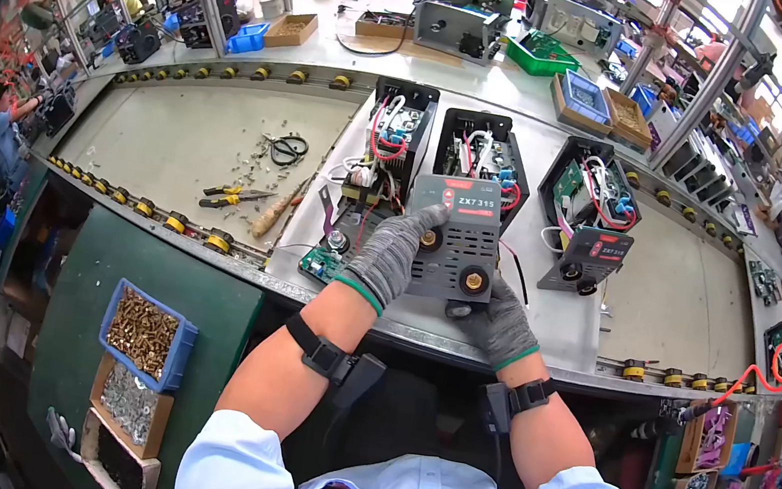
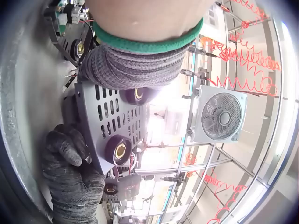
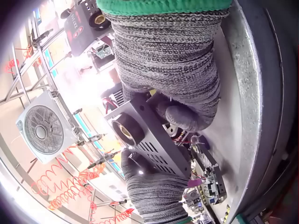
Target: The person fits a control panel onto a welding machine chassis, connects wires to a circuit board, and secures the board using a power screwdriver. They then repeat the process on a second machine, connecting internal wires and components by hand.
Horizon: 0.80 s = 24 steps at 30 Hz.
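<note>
A grey welding-machine front panel [image 1: 455, 239], marked ZX7 315, is held between both gloved hands over the near edge of the bench. It has slotted vents and two round brass-centred sockets [image 1: 475, 280]. My left hand [image 1: 387, 256] grips its left side, with fingertips on the face near the upper socket. At the lower right corner my right hand [image 1: 500, 324] holds the edge, its fingers curled behind the panel [image 3: 154, 135] in the right wrist view. Behind the panel stands an open black machine housing [image 1: 477, 141] with red and white wires.
Another open unit [image 1: 593, 189] with its ZX7 315 panel [image 1: 591, 257] stands right; a third housing [image 1: 399, 124] stands left. Yellow-handled pliers [image 1: 235, 193], scissors [image 1: 286, 149] and scattered screws lie on the left worktop. A blue bin of brass fittings [image 1: 177, 354] sits lower left.
</note>
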Each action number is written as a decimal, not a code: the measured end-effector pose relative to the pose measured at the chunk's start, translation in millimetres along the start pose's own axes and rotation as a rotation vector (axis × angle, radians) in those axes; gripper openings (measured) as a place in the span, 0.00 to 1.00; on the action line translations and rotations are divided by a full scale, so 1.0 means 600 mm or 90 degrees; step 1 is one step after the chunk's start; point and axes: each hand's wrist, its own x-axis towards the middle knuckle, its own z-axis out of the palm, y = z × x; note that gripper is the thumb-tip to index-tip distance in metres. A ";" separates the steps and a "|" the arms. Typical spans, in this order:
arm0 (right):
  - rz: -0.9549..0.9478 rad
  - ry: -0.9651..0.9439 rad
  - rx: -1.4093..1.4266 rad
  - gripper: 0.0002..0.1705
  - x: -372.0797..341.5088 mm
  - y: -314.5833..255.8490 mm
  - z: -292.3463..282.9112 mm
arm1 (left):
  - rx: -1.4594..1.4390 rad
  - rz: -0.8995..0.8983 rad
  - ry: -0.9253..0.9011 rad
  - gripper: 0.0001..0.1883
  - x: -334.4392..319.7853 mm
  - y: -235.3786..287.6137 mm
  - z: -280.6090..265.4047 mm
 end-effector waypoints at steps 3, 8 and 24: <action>-0.017 -0.015 0.031 0.27 -0.001 0.011 0.024 | -0.053 -0.014 -0.056 0.23 0.007 0.009 -0.016; -0.066 -0.014 -0.018 0.26 0.001 0.015 0.019 | -0.028 -0.028 0.010 0.27 0.007 0.006 -0.009; -0.305 -0.033 -0.833 0.36 0.018 0.008 -0.012 | -0.110 0.013 -0.085 0.26 -0.014 0.011 0.007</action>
